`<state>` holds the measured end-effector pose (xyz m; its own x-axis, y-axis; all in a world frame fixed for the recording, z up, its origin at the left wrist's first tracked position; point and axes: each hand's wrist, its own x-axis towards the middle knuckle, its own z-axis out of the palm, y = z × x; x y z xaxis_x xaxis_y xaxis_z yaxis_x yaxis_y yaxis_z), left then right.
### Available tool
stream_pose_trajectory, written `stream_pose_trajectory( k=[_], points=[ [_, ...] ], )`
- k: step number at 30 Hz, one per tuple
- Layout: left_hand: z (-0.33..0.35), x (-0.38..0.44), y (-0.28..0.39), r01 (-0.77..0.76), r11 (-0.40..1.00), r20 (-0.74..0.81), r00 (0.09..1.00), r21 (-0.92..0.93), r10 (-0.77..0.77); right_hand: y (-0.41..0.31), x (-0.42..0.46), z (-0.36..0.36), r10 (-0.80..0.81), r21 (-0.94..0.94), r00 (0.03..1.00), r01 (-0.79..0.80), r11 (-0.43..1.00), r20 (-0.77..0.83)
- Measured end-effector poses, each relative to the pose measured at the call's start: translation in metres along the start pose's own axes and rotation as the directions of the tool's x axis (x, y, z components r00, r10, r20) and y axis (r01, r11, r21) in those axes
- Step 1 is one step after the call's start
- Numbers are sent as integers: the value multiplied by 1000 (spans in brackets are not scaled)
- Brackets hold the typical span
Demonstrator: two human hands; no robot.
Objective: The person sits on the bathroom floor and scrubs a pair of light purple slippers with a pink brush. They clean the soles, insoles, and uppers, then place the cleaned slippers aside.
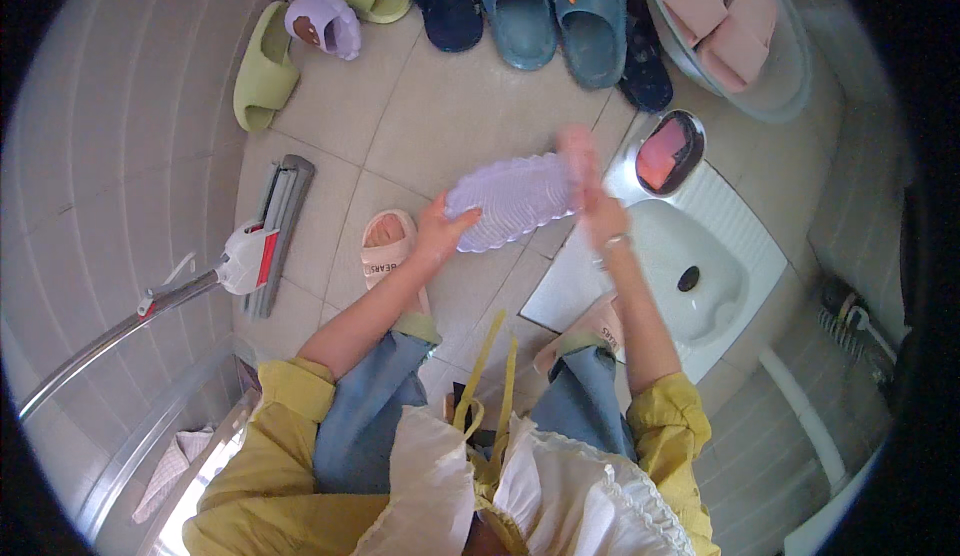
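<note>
A lilac slipper (517, 200) with a scalloped edge is held above the tiled floor, its ridged sole turned up. My left hand (442, 226) grips one end, the thumb pressed on the sole. At the other end is my right hand (596, 196), blurred, with a bracelet at the wrist. The blur hides whether its fingers hold anything. Just right of that hand, an oval container (671, 152) with pink and red pieces in it rests at the corner of the white squat toilet (720, 218). The matching lilac slipper (322, 20) lies at the far left.
Green slides (264, 68), teal clogs (517, 20) and dark sandals (452, 20) line the far side. Pink slippers (739, 38) sit in a translucent basin (787, 91). A sponge mop (277, 233) leans at left. A brush (851, 320) hangs on the right wall.
</note>
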<state>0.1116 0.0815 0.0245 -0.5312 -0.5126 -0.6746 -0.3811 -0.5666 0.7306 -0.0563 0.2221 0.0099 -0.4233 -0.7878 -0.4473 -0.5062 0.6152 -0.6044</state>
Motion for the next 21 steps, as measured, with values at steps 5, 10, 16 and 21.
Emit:
stream_pose_trajectory(
  k=[5,10,16,21],
  points=[
    [-4,-3,9,-22,999,-59,998,-25,21,-58,0,5,81,-137,985,-61,989,150],
    [7,3,10,-41,989,-6,999,-145,40,-39,-2,15,47,-156,999,-49,987,-18],
    [-5,9,18,140,891,-72,979,-431,-188,-16,-9,24,59,-216,997,-70,974,-58],
    [-8,20,15,95,909,-137,977,-406,-163,-23,-11,12,155,-172,985,-141,975,69]
  ],
)
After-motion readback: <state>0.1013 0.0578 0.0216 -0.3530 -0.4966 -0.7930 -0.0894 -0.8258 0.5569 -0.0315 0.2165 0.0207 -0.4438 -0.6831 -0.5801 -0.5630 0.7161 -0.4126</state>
